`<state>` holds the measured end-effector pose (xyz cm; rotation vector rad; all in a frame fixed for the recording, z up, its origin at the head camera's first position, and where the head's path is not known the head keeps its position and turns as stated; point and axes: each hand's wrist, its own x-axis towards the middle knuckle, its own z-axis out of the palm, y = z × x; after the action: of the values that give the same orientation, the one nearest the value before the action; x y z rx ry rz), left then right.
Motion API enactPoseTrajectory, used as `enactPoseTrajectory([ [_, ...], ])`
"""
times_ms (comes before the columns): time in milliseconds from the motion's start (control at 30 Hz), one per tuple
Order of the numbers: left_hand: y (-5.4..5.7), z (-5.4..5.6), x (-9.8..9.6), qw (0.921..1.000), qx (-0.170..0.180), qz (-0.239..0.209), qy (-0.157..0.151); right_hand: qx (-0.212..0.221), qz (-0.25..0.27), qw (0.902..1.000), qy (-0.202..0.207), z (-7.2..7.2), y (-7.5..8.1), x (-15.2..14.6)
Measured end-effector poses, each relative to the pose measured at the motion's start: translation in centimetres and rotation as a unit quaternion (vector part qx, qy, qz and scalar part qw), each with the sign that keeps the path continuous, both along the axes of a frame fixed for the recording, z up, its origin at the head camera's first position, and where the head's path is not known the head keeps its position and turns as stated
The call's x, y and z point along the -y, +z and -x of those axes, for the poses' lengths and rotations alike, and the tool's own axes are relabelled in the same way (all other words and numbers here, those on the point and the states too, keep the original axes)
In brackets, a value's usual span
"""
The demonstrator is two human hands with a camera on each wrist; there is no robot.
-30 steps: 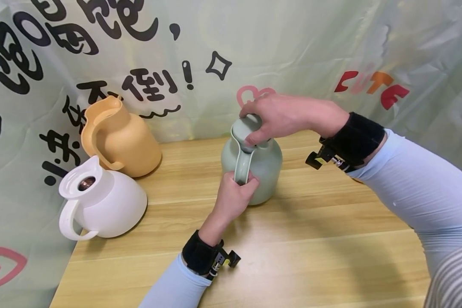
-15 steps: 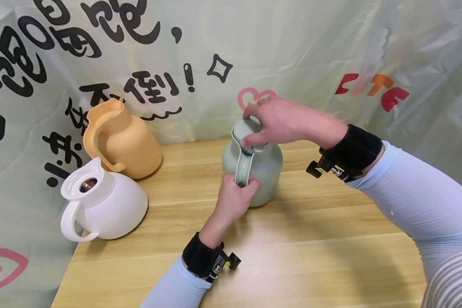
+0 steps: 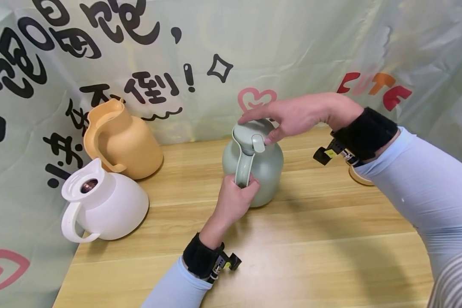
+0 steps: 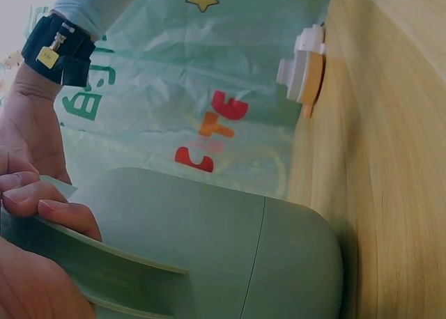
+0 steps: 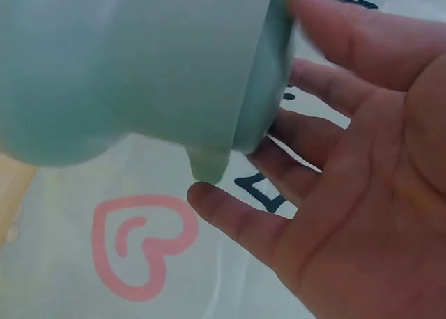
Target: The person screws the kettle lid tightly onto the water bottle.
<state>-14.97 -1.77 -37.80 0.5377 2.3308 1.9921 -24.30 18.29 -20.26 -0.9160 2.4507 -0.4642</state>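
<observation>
A sage-green thermos jug [image 3: 267, 175] stands upright on the wooden table. My left hand [image 3: 232, 199] grips its handle [image 3: 243, 169], fingers wrapped round it in the left wrist view. A green lid [image 3: 248, 131] with a small thumb lever [image 3: 258, 143] sits in the jug's mouth. Over the lid is my right hand [image 3: 298, 114], its fingers stretched across the top and its thumb beside the lever. Those fingers are spread around the lid's edge [image 5: 268, 89] in the right wrist view, with one fingertip close to the spout [image 5: 209, 166].
At the left stand a white thermos jug [image 3: 115, 207] with an uncovered mouth and an orange one [image 3: 134, 143] behind it. White and orange lid-like parts [image 4: 306, 72] lie on the table [image 3: 312, 256] to the right. A printed cloth [image 3: 292, 38] hangs behind.
My right hand has loosened from the lid and shifted slightly right, its fingers straightening, so the thumb lever shows. The left hand keeps its grip and the jug stays in place.
</observation>
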Motion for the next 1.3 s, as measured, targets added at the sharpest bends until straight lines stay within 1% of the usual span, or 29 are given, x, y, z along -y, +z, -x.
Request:
enactPoseTrajectory([
  [100, 0.0, 0.0, 0.0, 1.0, 0.0, -0.005, -0.001, -0.016, 0.001, 0.9999, -0.003, 0.1, 0.0, -0.1],
  [167, 0.0, -0.1, -0.1, 1.0, -0.001, -0.006, 0.005, -0.033, 0.001, 0.9993, -0.016, 0.1, -0.2, -0.2],
  [333, 0.0, -0.3, -0.4, 0.9997, 0.0, -0.005, 0.025, -0.092, -0.009, 0.9947, -0.044, -0.5, -0.8, 0.1],
  [467, 0.0, -0.5, -0.6, 0.9991, -0.003, -0.008, 0.042, -0.135, -0.015, 0.9893, -0.053, -1.0, -1.3, 0.4],
  [567, 0.1, -0.6, -0.8, 0.9985, -0.012, -0.013, 0.051, -0.153, -0.016, 0.9864, -0.057, -1.3, -1.6, 0.6],
  [700, 0.0, -0.7, -0.9, 0.9981, -0.019, -0.024, 0.054, -0.168, -0.014, 0.9841, -0.056, -1.5, -1.8, 0.9],
  [867, -0.2, -0.7, -1.0, 0.9978, -0.022, -0.027, 0.056, -0.171, -0.005, 0.9837, -0.056, -1.7, -2.2, 0.9],
  [1033, -0.4, -0.6, -1.1, 0.9983, -0.014, -0.035, 0.046, -0.161, 0.025, 0.9856, -0.045, -1.6, -2.9, 0.5],
  [1233, -0.5, -0.6, -1.8, 0.9987, 0.013, -0.044, 0.024, -0.128, 0.076, 0.988, -0.043, -1.2, -3.4, -0.6],
  [1300, -0.6, -0.5, -2.3, 0.9989, 0.014, -0.041, 0.018, -0.117, 0.087, 0.9882, -0.047, -1.0, -3.6, -0.9],
])
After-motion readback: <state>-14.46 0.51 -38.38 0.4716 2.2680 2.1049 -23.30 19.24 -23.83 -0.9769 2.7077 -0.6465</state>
